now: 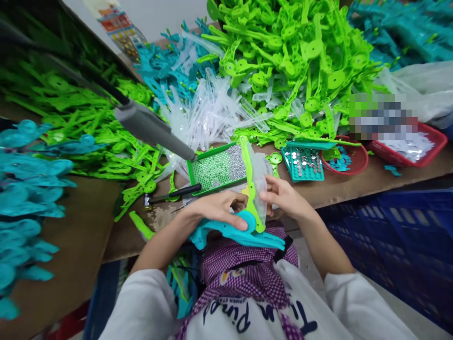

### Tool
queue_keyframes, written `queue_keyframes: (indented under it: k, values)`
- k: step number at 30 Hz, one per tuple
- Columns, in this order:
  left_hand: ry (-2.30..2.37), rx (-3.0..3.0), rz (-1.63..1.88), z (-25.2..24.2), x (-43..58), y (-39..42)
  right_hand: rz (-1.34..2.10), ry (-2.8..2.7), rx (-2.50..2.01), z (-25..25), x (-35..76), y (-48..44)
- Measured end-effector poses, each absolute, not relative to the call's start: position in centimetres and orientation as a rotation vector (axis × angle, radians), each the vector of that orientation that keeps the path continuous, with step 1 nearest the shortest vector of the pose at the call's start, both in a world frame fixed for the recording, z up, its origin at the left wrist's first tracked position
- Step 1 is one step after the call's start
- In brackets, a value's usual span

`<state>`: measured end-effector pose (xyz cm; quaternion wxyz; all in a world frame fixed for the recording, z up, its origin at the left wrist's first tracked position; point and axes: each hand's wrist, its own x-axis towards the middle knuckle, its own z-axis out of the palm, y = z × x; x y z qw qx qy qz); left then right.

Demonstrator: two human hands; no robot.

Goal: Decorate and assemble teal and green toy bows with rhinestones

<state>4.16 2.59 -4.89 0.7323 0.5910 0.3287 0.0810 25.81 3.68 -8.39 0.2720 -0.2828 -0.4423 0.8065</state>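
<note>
My left hand point(221, 207) is closed on a teal plastic part point(226, 229), its thumb pressing the round disc end. This part lies across the front of my apron. Joined or held against it, a long lime-green plastic piece point(250, 184) stands up away from me. Along the green piece's right side lies a translucent whitish plastic piece point(260, 182). My right hand point(281, 194) pinches its right edge between thumb and fingers. Just beyond my left hand is a green tray point(219, 171) of small metal pins, with a black-handled hammer point(173, 194) beside it.
Heaps of lime-green parts point(300, 56), clear strips point(208, 108) and teal parts point(28, 189) surround the bench. On the right are a teal tray of round metal pieces point(304, 163), red baskets point(364, 163) and blue crates point(396, 245). A grey powered tool point(152, 130) hangs at left.
</note>
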Motion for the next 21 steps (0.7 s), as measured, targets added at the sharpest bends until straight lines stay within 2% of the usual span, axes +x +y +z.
queue_keyframes:
  k: [8, 21]
  values:
    - [0.673, 1.278, 0.062, -0.9, 1.7, 1.5, 2.477, -1.074, -0.286, -5.5, 22.8, 3.7]
    - [0.701, 1.112, -0.058, 1.1, -1.0, 1.7, 2.534, -0.975, -0.297, -2.1, 20.6, 2.7]
